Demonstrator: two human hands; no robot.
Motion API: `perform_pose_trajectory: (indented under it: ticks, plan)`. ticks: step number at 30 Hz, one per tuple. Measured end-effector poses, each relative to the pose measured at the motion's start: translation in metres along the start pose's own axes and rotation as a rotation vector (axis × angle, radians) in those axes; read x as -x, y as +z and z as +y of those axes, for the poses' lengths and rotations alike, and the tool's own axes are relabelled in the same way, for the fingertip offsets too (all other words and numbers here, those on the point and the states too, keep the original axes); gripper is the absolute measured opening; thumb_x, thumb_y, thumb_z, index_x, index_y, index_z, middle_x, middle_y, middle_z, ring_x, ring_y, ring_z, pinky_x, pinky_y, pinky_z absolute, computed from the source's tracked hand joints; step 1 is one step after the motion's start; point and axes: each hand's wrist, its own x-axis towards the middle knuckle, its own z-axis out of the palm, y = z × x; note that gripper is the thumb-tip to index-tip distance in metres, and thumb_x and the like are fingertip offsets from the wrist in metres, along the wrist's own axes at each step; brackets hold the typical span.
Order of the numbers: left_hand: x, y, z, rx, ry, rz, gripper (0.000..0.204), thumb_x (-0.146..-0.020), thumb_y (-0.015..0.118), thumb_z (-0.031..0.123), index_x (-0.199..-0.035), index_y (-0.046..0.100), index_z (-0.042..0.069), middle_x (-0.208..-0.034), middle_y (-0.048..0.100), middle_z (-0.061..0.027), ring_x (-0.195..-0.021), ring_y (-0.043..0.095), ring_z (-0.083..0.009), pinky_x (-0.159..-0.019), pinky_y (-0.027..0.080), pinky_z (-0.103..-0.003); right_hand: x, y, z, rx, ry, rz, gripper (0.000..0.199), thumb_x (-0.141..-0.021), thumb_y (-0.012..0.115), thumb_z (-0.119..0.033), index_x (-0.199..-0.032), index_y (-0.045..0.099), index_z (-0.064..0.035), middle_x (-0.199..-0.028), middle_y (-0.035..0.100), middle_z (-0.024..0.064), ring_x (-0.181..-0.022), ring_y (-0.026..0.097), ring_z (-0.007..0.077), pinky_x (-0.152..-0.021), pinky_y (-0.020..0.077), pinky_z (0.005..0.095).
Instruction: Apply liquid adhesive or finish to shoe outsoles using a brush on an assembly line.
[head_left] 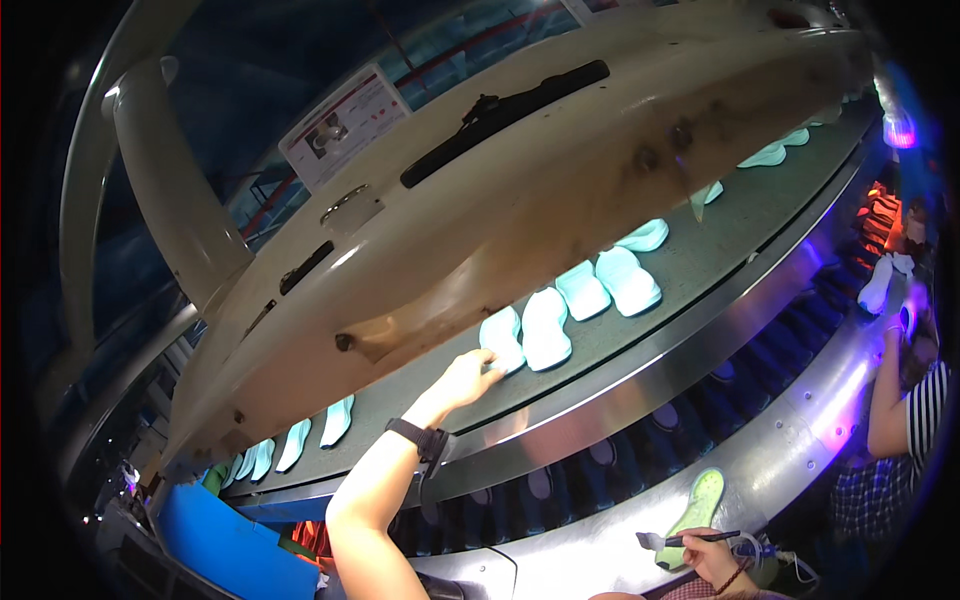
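My left hand point(470, 380), with a dark watch on the wrist, reaches over the upper conveyor belt point(420, 400). Its fingers are closed at the near end of a pale turquoise shoe sole point(501, 338). Another turquoise sole point(546, 330) lies just right of it, and several more follow along the belt. At the lower right, my right hand point(712, 562) grips a brush point(690, 540) by its dark handle, bristles toward the left. A thin clear tube runs beside this hand. Beneath the brush, a yellow-green shoe sole point(698, 505) lies on the metal ledge.
A long beige machine hood point(560, 220) overhangs the belt. Below the belt's metal rim point(620, 370), a lower row of dark shoe uppers point(600, 465) runs along. A blue panel point(230, 545) stands at lower left. On the right, a co-worker's arm point(888, 400) is near a pale sole point(876, 287).
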Motion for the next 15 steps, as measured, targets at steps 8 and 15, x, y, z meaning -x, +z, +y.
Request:
perform_pose_trajectory:
  ticks: [8, 15]
  plan:
    - [0.175, 0.028, -0.017, 0.252, 0.063, 0.818, 0.02, -0.085, 0.049, 0.021, -0.093, 0.052, 0.003, -0.095, 0.052, -0.0077, -0.092, 0.05, -0.0207, -0.084, 0.039, -0.033, 0.009, 0.012, 0.009, 0.087, -0.156, -0.04, 0.023, -0.074, 0.057, 0.009, -0.097, 0.056, 0.0088, -0.085, 0.061, 0.0164, -0.073, 0.061, 0.0213, -0.068, 0.0505, 0.029]
    - [0.299, 0.086, -0.038, 1.579, -0.363, 0.26, 0.04, -0.069, 0.053, -0.004, -0.108, 0.046, -0.007, -0.095, 0.057, -0.0107, -0.079, 0.06, -0.0208, -0.073, 0.052, -0.034, 0.016, 0.035, 0.01, 0.15, -0.223, -0.117, 0.018, -0.073, 0.058, 0.008, -0.091, 0.059, 0.0055, -0.087, 0.062, 0.0137, -0.074, 0.06, 0.0169, -0.067, 0.0495, 0.0247]
